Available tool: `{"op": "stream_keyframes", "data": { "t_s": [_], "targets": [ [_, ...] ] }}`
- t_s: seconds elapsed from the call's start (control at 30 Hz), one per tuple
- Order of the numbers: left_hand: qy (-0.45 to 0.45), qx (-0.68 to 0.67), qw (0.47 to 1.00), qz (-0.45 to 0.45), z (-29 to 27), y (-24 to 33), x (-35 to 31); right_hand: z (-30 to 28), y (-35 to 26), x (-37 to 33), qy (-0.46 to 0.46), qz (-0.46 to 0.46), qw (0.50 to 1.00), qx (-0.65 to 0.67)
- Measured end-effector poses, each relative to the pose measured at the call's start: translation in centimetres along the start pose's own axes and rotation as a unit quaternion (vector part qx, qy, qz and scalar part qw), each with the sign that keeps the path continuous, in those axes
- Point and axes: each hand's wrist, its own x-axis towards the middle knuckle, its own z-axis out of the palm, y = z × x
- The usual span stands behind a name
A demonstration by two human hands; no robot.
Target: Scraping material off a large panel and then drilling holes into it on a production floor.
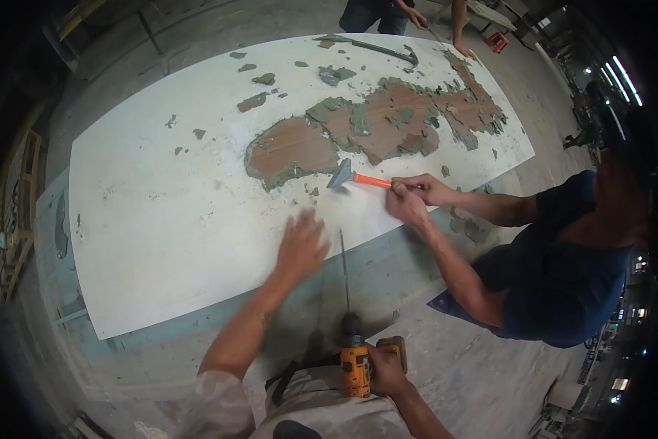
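Note:
My left hand (300, 245) lies flat with spread fingers on a large white panel (161, 212) near its front edge, holding nothing. My right hand (385, 369) grips an orange and black power drill (356, 366) close to my body; its long thin bit (343, 267) points up toward the panel's edge. On the panel's far half the white coating is scraped away, baring brown wood (296, 146) ringed by grey-green flakes. A co-worker on my right holds an orange-handled scraper (352, 177) in both hands (411, 196), blade against the bared patch.
The panel rests on a pale green board (373, 271) on a dusty concrete floor (468, 366). A long-handled tool (376, 48) lies at the panel's far end, where another person (387, 13) stands. A wooden frame (18, 219) sits at the left.

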Motion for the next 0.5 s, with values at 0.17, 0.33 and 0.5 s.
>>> {"op": "stream_keyframes", "data": {
  "t_s": [0.17,0.33,0.5],
  "targets": [
    [0.031,-0.157,0.987,-0.021,-3.0,3.9,-9.2,-0.7,0.4,-0.1,-0.047,-0.019,0.999,0.007],
    [0.169,-0.146,0.963,-0.152,-8.7,-1.3,-13.6,-2.1,-0.6,1.4,-0.067,-0.04,0.996,0.033],
    [0.196,0.087,0.94,-0.265,-10.0,-8.8,-9.0,-2.7,-1.2,0.9,-0.056,-0.064,0.996,0.013]
  ]
}}
